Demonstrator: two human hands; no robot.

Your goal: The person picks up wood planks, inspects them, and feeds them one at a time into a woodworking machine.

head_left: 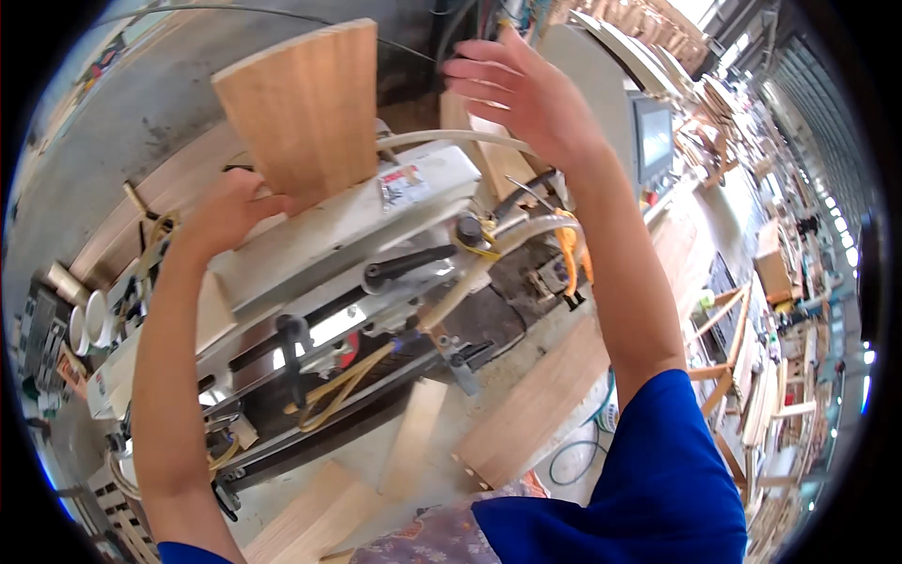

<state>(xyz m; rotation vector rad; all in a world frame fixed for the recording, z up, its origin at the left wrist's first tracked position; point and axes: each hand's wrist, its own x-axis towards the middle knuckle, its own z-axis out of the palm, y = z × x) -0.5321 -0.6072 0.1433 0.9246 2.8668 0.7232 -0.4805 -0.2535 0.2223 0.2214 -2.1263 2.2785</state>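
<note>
Head view: nearest me, pale wooden boards (526,414) lie along the front of the grey-white machine (376,235), with yellowish hoses (470,273) looping over its dark middle. Above that, my left hand (225,211) grips the lower left corner of a curved wooden panel (305,108), fingers wrapped behind it and thumb across its front, holding it upright over the machine's top. My right hand (517,89) is raised beside the panel's right edge, apart from it, fingers spread and holding nothing. Beyond it stands a grey control box with a screen (653,136).
</note>
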